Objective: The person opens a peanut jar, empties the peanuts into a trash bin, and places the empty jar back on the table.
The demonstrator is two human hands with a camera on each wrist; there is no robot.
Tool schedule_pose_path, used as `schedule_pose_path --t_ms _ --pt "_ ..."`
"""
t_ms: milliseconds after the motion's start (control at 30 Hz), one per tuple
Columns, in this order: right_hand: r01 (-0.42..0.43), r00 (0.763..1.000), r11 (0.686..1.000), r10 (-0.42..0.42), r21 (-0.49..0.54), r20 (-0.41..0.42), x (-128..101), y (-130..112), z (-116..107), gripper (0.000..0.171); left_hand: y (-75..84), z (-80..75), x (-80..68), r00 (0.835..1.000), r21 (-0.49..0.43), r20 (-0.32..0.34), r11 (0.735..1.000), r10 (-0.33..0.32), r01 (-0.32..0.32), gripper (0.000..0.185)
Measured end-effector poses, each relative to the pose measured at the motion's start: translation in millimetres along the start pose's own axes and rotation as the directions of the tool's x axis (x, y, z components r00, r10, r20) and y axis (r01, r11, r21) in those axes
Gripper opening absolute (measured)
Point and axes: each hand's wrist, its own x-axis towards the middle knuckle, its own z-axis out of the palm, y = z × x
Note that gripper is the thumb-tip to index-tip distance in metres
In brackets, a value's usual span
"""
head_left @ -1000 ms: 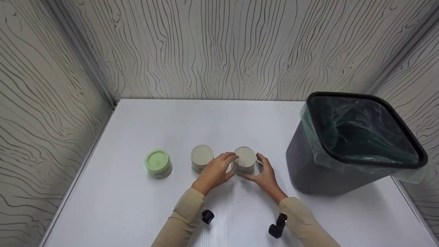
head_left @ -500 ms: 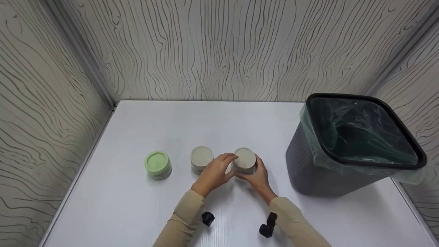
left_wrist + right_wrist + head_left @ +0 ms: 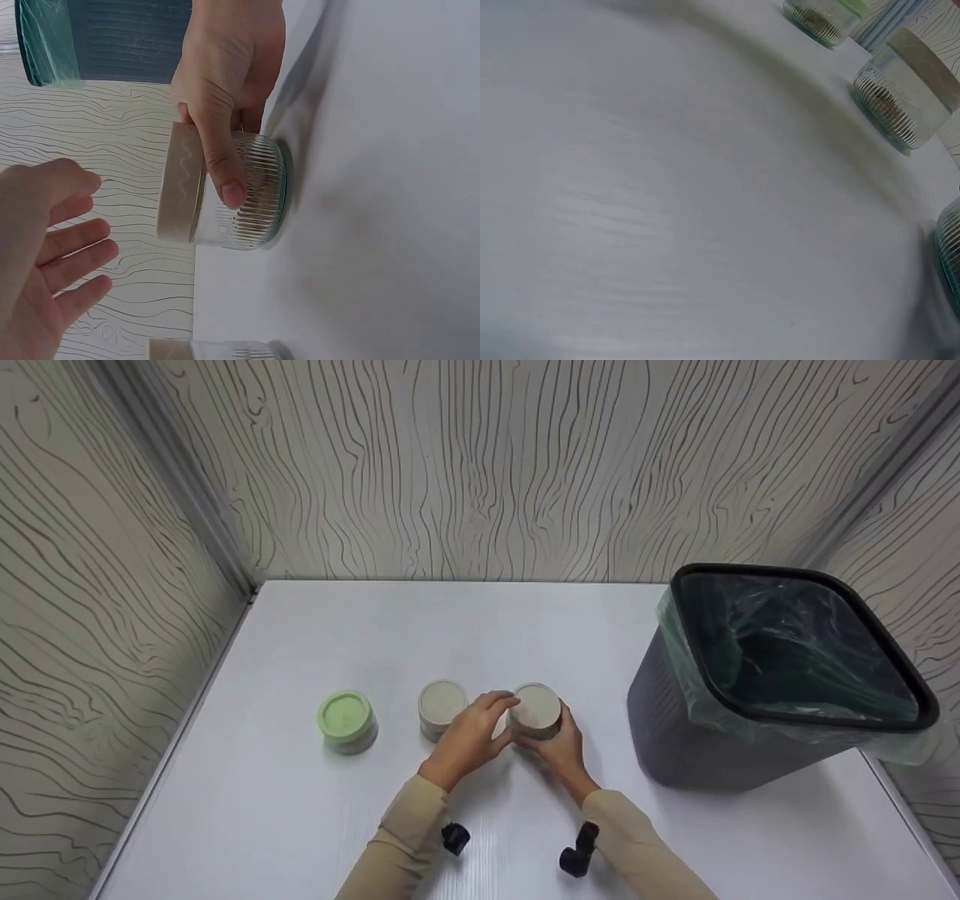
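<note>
Three ribbed glass jars stand in a row on the white table. The right jar has a beige lid, and my right hand grips its glass body from the right, thumb across the ribs. In the left wrist view the same jar stands on the table under my right hand. My left hand hovers at the lid's left side, and my left hand shows relaxed fingers touching nothing. The right wrist view shows no hand.
A beige-lidded middle jar and a green-lidded jar stand to the left. A dark bin with a green liner stands at the right. Patterned walls close in the table on three sides.
My right hand has moved in from the right and now grips the right jar. My left hand has stayed by the lid.
</note>
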Motion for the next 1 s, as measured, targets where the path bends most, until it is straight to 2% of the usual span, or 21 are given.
schedule_pose_path --t_ms 267,567,1000 --pt "-0.018 1.0 1.0 0.018 0.022 0.012 0.3 1.4 2.8 0.093 -1.7 0.5 -1.8 1.0 0.0 -0.003 1.0 -0.015 0.015 0.04" --pt "0.035 0.999 0.999 -0.035 0.005 -0.038 -1.9 2.6 2.0 0.087 -2.7 1.1 -0.6 1.0 -0.021 -0.002 1.0 -0.017 0.017 0.039" --pt "0.099 0.995 0.994 -0.098 0.05 -0.021 -5.5 -2.4 -13.1 0.085 -0.3 -0.4 0.4 1.0 -0.012 0.013 1.0 -0.026 0.026 0.04"
